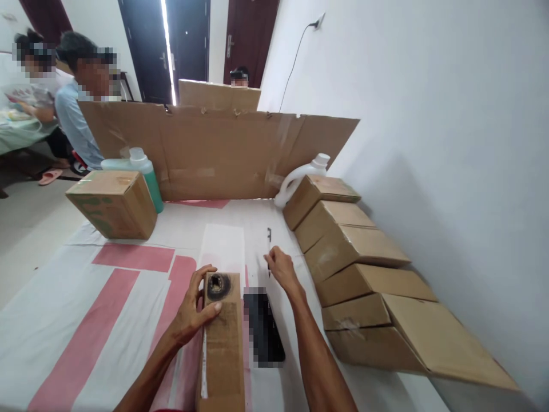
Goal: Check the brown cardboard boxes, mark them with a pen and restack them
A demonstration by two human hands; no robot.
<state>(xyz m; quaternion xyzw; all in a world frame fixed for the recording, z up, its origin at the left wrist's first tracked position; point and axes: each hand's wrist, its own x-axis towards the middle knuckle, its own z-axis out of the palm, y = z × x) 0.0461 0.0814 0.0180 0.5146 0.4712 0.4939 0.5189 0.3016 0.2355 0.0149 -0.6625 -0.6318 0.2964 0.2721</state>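
My left hand (191, 312) is wrapped round the upper end of a long narrow cardboard box (221, 355), with its thumb on the top face. Near that end the box has a squarish hole ringed in black. My right hand (281, 266) is closed in a pinch over the cloth, right of the box. Something small and dark shows at its fingertips, too small to name. Just beyond it lies a small dark hooked piece (269, 234). Between the box and my right forearm is a flat black, partly blurred object (268, 337). A white sheet (223, 243) lies beyond the box.
Several cardboard boxes (343, 280) line the right side by the wall. A white jug (295, 177) stands behind them. At the left are a carton (114, 206) and a green-liquid bottle (150, 180). A cardboard panel (223, 154) closes the back; people sit beyond.
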